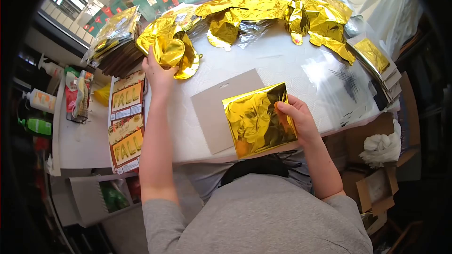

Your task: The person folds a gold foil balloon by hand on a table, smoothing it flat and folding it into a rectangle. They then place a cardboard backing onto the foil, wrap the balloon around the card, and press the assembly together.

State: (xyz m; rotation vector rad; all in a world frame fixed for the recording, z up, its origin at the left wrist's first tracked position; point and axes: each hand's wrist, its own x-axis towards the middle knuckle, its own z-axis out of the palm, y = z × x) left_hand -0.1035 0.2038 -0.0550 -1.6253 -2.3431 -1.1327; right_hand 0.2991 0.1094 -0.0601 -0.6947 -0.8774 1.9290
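My right hand (pixel 299 117) grips the right edge of a flat, folded gold foil square (pixel 256 120), thumb on top. The square is over the lower right part of a grey cardboard sheet (pixel 209 96) with a small hanging slot. At the upper left, my left hand (pixel 159 71) has its fingers on a crumpled gold foil piece (pixel 172 49); whether they pinch it is hard to tell. More gold foil pieces (pixel 254 7) lie across the far side of the white table (pixel 263 63).
Printed FALL cards (pixel 127 96) line the left edge. Stacked packs (pixel 117 33) stand at the far left, layered card packs (pixel 376 61) at the right. Clear plastic bags (pixel 339 84) lie on the right side. Bottles (pixel 42 99) and an open cardboard box (pixel 376 190) are beyond the table.
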